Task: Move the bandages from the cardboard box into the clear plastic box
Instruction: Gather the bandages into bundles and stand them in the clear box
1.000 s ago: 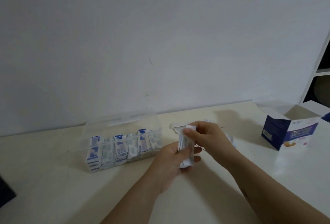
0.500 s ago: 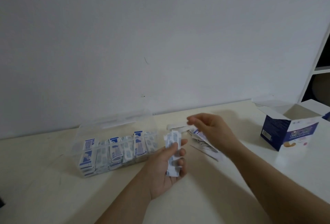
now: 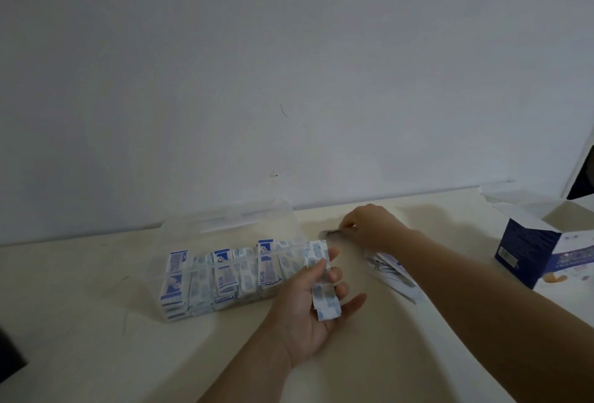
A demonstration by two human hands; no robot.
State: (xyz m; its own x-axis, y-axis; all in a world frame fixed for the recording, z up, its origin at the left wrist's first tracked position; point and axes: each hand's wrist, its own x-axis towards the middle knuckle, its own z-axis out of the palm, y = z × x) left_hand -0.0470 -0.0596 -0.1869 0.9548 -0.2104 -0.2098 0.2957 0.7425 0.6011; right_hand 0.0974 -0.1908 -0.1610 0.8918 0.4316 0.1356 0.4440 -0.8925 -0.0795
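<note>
My left hand [image 3: 310,309] holds a small stack of white-and-blue wrapped bandages [image 3: 321,277] upright, thumb across them, just right of the clear plastic box [image 3: 225,226]. That box has its lid open and is packed with rows of bandages [image 3: 221,274]. My right hand [image 3: 369,226] reaches to the table behind, fingertips pinching a blurred bandage [image 3: 331,233]. A loose pile of bandages [image 3: 390,269] lies under my right forearm. The blue-and-white cardboard box [image 3: 527,248] stands open at the far right.
The cream table [image 3: 96,338] runs up to a white wall. A dark object [image 3: 9,361] pokes in at the left edge. A white shelf edge with a dark opening [image 3: 581,177] stands behind the cardboard box.
My right hand has let go of the stack and moved back and down to the table, taking hold of a loose bandage. My left hand keeps the stack, now closer to the clear box.
</note>
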